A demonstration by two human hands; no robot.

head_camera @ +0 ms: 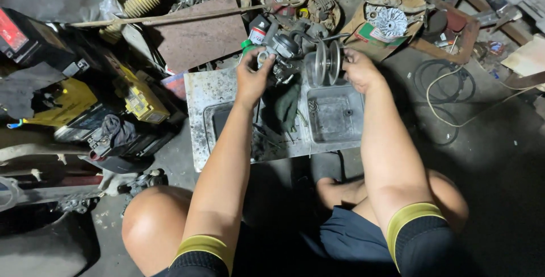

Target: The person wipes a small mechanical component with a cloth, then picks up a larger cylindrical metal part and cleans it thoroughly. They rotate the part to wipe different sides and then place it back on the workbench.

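A dark, stained concrete floor (499, 158) carries everything. In the middle lies a grimy double-basin metal tray (200, 92), with a dark rag (286, 106) draped over the divider between its basins. Toward the floor's right edge a pale cord (448, 81) loops beside black rings. Along the far edge sit a brown board (196, 38), an opened cardboard box (369, 33) and scattered metal parts. Yellow-and-black blocks (142, 101) crowd the left edge.

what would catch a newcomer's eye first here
First the metal engine part at top centre, gripped from both sides by the left hand and right hand over a grimy double sink. Next, the yellow-topped batteries at left and the coiled cable on the floor at right.
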